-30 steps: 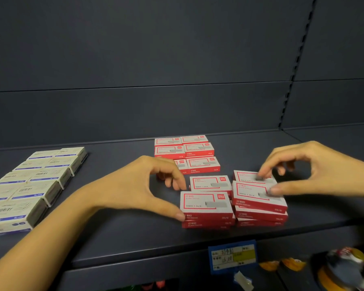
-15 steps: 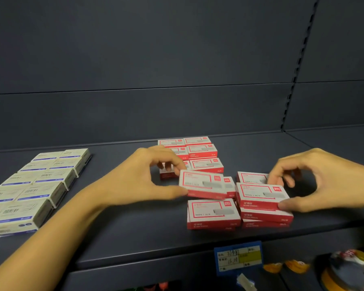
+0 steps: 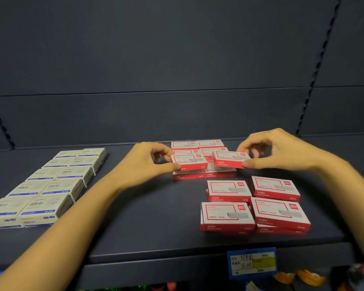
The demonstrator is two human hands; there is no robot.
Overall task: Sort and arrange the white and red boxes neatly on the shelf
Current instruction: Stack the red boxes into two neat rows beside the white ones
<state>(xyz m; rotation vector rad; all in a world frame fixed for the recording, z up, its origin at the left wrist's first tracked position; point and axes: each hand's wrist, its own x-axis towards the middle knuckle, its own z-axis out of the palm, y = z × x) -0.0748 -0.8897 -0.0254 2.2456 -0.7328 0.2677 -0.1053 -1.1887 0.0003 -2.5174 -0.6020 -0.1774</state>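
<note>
Fingers (image 3: 173, 167) on two red boxes (image 3: 189, 162), rear stack (image 3: 189, 177) beneath, white rows (image 3: 51, 185) left.

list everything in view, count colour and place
white boxes: ten tops showing, white with blue, shelf's left
front red boxes: four tops showing, red and white, right front
back red boxes: partly hidden, red and white, by back wall
left held box: one, red and white, over back red boxes
right held box: one, red and white, beside it
shelf: one, dark grey, under the boxes
price label: one, blue and yellow, shelf's front edge
left hand: one, pinches left held box
right hand: one, pinches right held box
</note>
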